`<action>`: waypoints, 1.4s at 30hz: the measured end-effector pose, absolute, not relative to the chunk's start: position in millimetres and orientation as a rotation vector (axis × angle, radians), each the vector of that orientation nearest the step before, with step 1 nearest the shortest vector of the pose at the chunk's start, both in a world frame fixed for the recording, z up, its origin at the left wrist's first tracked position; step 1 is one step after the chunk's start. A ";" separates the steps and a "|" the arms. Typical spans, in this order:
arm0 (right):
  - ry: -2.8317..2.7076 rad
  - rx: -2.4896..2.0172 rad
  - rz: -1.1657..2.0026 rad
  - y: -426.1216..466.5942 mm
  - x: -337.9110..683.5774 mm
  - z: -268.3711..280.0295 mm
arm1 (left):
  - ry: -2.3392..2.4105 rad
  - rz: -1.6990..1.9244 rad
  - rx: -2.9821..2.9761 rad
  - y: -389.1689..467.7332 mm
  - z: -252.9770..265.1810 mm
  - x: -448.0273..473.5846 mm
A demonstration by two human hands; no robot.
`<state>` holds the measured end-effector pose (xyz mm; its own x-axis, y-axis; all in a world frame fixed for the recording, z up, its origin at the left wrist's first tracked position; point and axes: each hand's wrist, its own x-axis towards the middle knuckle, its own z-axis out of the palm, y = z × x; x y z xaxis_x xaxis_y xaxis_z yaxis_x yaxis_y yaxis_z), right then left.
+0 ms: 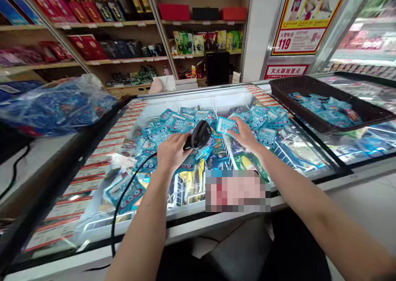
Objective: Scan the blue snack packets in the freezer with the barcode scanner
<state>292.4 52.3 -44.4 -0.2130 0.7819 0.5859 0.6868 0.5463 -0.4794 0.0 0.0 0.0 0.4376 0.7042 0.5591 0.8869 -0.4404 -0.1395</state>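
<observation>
My left hand (172,152) is closed around the handle of a black barcode scanner (201,135), whose head tilts to the right. A black cord runs from it down past my left forearm. My right hand (243,135) grips a small blue packet (225,125) by its right edge, with a white label facing up. The packet is just right of the scanner head, apart from it. Below both hands, many similar blue packets (177,124) lie heaped over the freezer's glass top. Yellow packages (193,182) stand in wire baskets beneath.
On the right rests a dark brown tray (334,87) with blue packets in it. A plastic bag (58,99) of blue packets lies at the left. The freezer's front rim (192,227) runs before me; shelves (123,60) of boxed goods stand behind.
</observation>
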 end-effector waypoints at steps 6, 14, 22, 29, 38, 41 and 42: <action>-1.913 -1.231 0.217 49.8 292.5 -42.2 | -1.312 -0.547 -2.367 -2.1 1.3 2.3; -1.822 -1.273 0.297 48.2 291.9 -39.3 | -1.267 -0.533 -2.401 -3.9 1.4 7.0; -1.806 -1.254 0.293 48.2 291.8 -39.2 | -1.255 -0.517 -2.419 -4.7 1.9 10.2; -1.795 -1.255 0.310 49.4 291.4 -39.7 | -1.237 -0.500 -2.434 -4.0 1.3 9.7; -1.786 -1.249 0.322 49.3 290.9 -40.0 | -1.237 -0.495 -2.419 -4.6 2.4 10.5; -1.771 -1.257 0.299 48.2 290.6 -39.7 | -1.250 -0.512 -2.405 -4.3 1.4 9.5; -1.756 -1.273 0.284 47.7 290.7 -39.4 | -1.264 -0.517 -2.392 -4.1 1.1 8.7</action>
